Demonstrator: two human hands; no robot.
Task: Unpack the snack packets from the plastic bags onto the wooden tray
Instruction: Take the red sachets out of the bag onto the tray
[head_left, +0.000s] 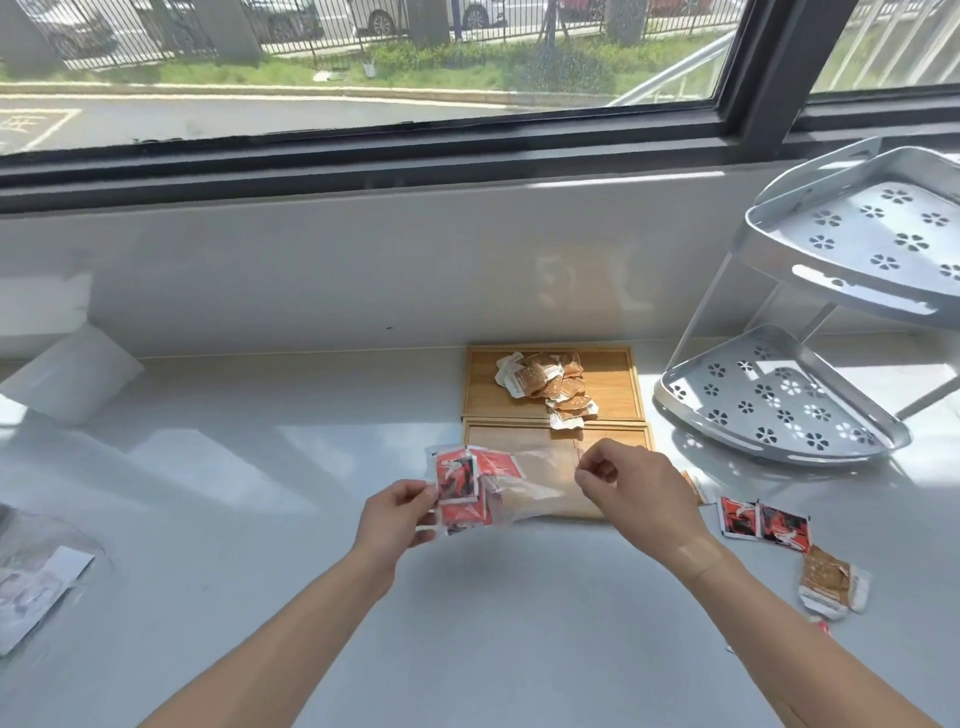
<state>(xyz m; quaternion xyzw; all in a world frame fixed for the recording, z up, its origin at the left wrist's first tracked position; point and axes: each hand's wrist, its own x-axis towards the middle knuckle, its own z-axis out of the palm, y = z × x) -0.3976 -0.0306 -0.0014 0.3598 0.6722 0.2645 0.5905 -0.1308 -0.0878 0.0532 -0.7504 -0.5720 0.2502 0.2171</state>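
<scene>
A clear plastic bag (540, 480) with several red and black snack packets (460, 475) bunched at its left end hangs over the near wooden tray (631, 434). My left hand (400, 512) pinches the bag's left end by the packets. My right hand (631, 483) pinches its right end. The far wooden tray (485, 397) holds a pile of brown and white snack packets (550, 384).
Loose red packets (763, 522) and brown packets (831, 579) lie on the white counter to the right. A grey two-tier corner rack (810, 364) stands at the right. Another plastic bag with papers (36, 571) lies at the left edge. A window wall runs behind.
</scene>
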